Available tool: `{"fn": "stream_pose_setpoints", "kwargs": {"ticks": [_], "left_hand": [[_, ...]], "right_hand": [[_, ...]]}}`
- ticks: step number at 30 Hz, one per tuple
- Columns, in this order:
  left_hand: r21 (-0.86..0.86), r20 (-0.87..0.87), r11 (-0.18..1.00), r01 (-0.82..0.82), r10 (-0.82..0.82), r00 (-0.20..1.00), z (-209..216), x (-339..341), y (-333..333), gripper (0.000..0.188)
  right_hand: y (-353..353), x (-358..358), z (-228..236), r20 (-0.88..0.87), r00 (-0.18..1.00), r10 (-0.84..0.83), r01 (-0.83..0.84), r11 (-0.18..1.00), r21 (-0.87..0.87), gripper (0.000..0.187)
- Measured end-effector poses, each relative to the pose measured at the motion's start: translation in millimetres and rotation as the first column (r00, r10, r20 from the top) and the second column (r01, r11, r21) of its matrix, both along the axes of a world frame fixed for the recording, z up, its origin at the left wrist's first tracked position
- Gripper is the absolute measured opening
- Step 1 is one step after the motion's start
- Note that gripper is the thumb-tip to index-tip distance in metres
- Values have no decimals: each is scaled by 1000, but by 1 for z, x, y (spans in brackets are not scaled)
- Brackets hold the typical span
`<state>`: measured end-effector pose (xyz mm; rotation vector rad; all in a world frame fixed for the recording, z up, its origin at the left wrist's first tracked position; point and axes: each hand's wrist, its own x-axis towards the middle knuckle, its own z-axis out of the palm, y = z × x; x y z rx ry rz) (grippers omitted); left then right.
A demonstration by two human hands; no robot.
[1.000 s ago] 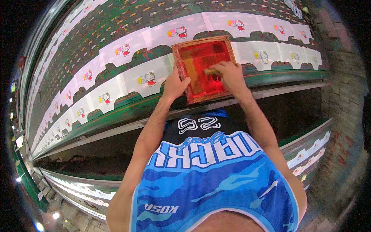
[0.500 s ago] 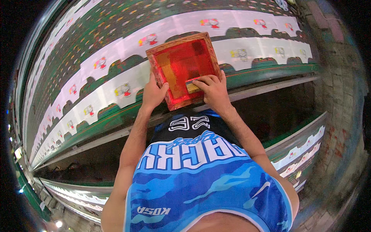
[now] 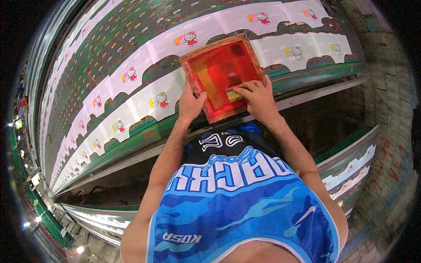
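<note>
A wooden-framed printing screen (image 3: 215, 45), its mesh smeared with red ink, lies over the lower row of white pieces on the long table. My left hand (image 3: 191, 105) is closed on the frame's left side, thumb over the rim near the lower left corner. Inside the frame, toward its near right part, my right hand (image 3: 262, 101) grips a small yellowish squeegee (image 3: 231, 94). Part of that hand rests at the frame's right side. White cut pieces (image 3: 137, 107) printed with a cartoon cat and balloons show on both sides of the screen; whatever lies beneath it is hidden.
The long green table (image 3: 315, 79) is ink-spotted and carries several rows of printed white pieces. A metal rail (image 3: 307, 98) runs along its near edge. Behind me stands a second table (image 3: 351, 168) with similar pieces. A stained paved floor (image 3: 390, 131) lies to the right.
The view has shifted, so table, prints, screen and hands all appear farther right. Both hands keep their grips, and the squeegee sits in about the same part of the frame.
</note>
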<state>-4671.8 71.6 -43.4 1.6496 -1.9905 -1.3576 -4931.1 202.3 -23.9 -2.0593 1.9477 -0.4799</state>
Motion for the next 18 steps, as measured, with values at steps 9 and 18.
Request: {"fn": "stream_pose_setpoints", "kwargs": {"ticks": [9,18], "left_hand": [[-26,-125,1000,-11,8,992,-22,2,2,98],[-68,-83,997,43,-49,995,-19,2,-3,99]], "right_hand": [[2,-12,7,-1,998,62,-62,997,36,55],[-100,-38,3,-51,999,-8,13,996,88,36]]}}
